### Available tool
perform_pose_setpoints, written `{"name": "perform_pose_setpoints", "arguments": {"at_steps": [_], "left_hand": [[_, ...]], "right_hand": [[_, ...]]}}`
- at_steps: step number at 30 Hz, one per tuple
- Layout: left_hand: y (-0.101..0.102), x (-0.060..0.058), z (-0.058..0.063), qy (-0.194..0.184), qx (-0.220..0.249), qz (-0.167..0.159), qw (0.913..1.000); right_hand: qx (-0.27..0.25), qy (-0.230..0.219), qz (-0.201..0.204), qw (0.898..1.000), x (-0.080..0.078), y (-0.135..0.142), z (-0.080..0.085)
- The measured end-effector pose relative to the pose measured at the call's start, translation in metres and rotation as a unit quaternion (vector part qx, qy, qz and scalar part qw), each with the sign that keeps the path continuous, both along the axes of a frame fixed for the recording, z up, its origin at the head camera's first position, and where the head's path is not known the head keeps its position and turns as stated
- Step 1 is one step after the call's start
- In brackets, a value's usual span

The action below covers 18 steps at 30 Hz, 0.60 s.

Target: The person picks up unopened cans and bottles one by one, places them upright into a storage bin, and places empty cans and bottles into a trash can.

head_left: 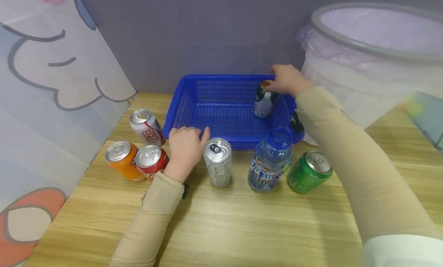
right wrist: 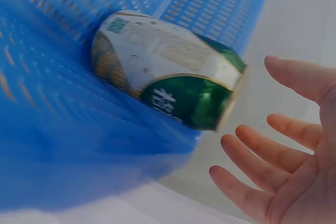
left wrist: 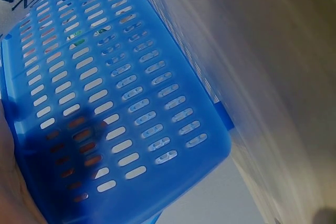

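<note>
A green-and-white drink can (head_left: 264, 103) stands inside the right part of the blue plastic basket (head_left: 228, 139). My right hand (head_left: 287, 80) is over the can's top in the head view. In the right wrist view its fingers (right wrist: 262, 150) are spread, with a gap between them and the can (right wrist: 168, 72). My left hand (head_left: 185, 149) holds the basket's near rim toward its left end, fingers bent over the edge. Through the slots of the basket wall (left wrist: 157, 192), parts of that hand show in the left wrist view.
Left of the left hand stand a white can (head_left: 147, 126), an orange can (head_left: 124, 161) and a red can (head_left: 152, 161). A silver can (head_left: 219, 163), clear blue bottle (head_left: 270, 163) and green can (head_left: 309, 172) stand before the basket. A lined bin (head_left: 367, 47) rises at right.
</note>
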State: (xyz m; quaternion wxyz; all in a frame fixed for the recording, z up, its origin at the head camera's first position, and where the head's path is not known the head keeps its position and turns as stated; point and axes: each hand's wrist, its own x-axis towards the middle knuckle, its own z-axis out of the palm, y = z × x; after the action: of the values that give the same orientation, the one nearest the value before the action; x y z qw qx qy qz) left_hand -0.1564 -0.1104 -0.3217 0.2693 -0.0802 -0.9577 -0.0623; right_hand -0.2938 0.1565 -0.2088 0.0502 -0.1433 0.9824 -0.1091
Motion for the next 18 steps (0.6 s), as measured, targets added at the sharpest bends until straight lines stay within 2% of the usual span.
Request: {"name": "perform_pose_setpoints", "arguments": {"at_steps": [10, 18], "left_hand": [[-0.001, 0.0, 0.001, -0.003, 0.0, 0.001, 1.0], [-0.002, 0.0, 0.002, -0.007, 0.002, -0.001, 1.0]], "right_hand": [[0.016, -0.009, 0.029, 0.999, 0.008, -0.007, 0.027], [-0.001, 0.001, 0.061, 0.998, 0.024, -0.003, 0.037]]}}
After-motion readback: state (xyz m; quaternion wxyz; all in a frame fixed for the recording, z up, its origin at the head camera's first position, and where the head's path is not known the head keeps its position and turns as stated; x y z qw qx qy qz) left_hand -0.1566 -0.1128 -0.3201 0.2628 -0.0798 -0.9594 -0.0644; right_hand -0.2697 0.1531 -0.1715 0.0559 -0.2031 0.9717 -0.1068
